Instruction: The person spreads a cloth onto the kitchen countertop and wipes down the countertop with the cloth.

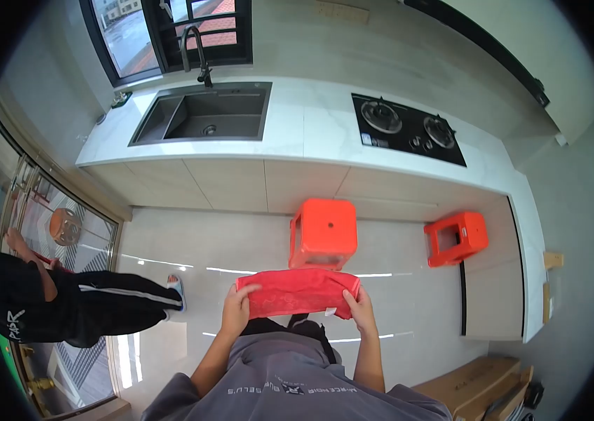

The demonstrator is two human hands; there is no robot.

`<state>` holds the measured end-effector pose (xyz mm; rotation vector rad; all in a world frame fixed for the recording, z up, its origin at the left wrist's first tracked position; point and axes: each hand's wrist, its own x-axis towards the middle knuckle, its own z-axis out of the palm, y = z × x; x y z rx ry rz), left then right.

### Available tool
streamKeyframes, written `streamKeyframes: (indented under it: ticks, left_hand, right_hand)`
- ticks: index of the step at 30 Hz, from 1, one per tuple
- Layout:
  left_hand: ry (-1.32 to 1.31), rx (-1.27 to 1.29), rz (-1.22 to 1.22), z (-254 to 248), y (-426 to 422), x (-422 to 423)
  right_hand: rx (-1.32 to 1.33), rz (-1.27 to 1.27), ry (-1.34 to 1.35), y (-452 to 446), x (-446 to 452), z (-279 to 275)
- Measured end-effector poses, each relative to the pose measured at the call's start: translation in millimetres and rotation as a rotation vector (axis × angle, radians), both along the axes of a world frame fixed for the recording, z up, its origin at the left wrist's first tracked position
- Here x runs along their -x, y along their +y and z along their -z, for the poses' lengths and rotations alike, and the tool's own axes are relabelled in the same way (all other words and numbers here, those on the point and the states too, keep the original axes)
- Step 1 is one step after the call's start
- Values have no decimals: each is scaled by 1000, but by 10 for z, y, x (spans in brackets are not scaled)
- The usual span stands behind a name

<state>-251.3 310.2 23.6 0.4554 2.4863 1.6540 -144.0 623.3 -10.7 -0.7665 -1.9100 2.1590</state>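
A red towel point(293, 295) is stretched out sideways in front of my body, with a small white tag at its lower right edge. My left hand point(239, 307) grips its left end, thumb on top. At the other end, my right hand point(359, 309) pinches the cloth near the corner. Just beyond the towel stands an orange-red plastic stool point(324, 231) with a small hole in its seat. From this view the towel's far edge overlaps the foot of the stool.
A second red stool point(457, 238) lies by the right cabinets. Ahead runs a white counter point(286, 112) with a dark sink point(220, 116) and a gas hob point(409, 130). To the left, a person in black point(65, 302) stands by the glass door. Cardboard point(476, 386) lies at lower right.
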Motion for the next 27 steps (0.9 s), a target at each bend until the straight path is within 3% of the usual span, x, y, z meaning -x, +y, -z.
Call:
streamKeyframes:
  ticks: [2,9,13,16,17,18,19,20,21,23,27]
  left_hand:
    - [99,25,-13,-49,253,324]
    - [-24,58,-155,52,888,1550]
    - [39,7,-152,236,1226,2963]
    - [3,34,-157,255,1662,4162]
    - [203,180,-237,222,1906,4506]
    - [404,329,-298,232,2137,4825]
    - [384,336,-141,342,2282,5115]
    - [368,525,-57,517,2541,5291]
    - [340,536,-28,787,2726,5491]
    - [448,511,249,1284,3011,5823]
    - [358,630,320,1736,3273,6406]
  right_hand:
    - [33,-49,-14,342,454,-41]
    - [-49,-26,-91,954,1905,224]
    - [-343,94,-118,1260,3121,68]
    - [-553,252,-55,1622,4131,243]
    - [-677,282,-103,1695,4476,129]
    - [-1013,283,-91,1694,4860,17]
    - [-1342,255,-69,1678,5222,40]
    - [-1403,136,-92,1741,5508,214]
    - [-1452,23,-97,1793,5804,435]
    - [-1477,-131,-353,1844,6299,996]
    - [-1500,-100,-661,1708,6770,1541]
